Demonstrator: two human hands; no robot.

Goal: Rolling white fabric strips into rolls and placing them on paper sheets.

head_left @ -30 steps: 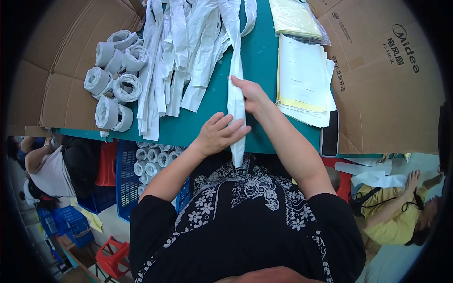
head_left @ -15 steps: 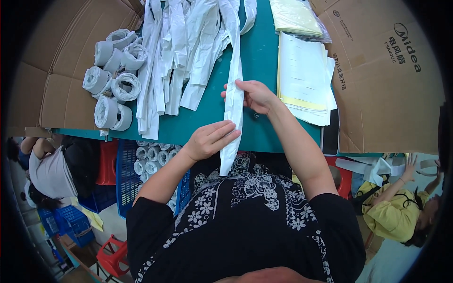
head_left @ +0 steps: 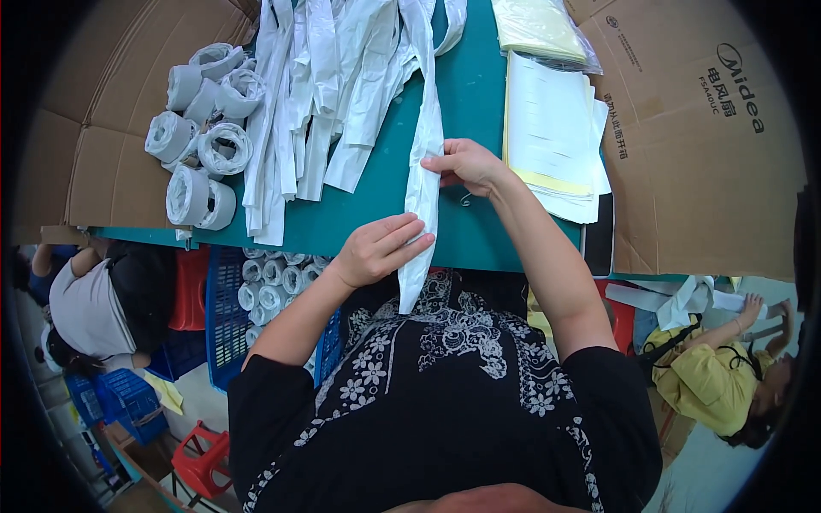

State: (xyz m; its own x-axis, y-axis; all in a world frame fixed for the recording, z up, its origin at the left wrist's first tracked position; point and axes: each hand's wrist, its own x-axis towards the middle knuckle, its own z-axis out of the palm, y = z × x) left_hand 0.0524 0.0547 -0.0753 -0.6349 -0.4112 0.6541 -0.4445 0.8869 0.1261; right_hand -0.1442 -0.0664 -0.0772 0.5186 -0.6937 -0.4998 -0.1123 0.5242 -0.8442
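On the green table top [head_left: 479,94], a long white cloth strip [head_left: 425,137] lies with its long side running away from the person, and its near end hangs over the table's front edge. The right hand [head_left: 466,164] pinches the strip's side between its fingers. The left hand [head_left: 376,250] grips the strip lower down, near the hanging end, with its fingers curled on it.
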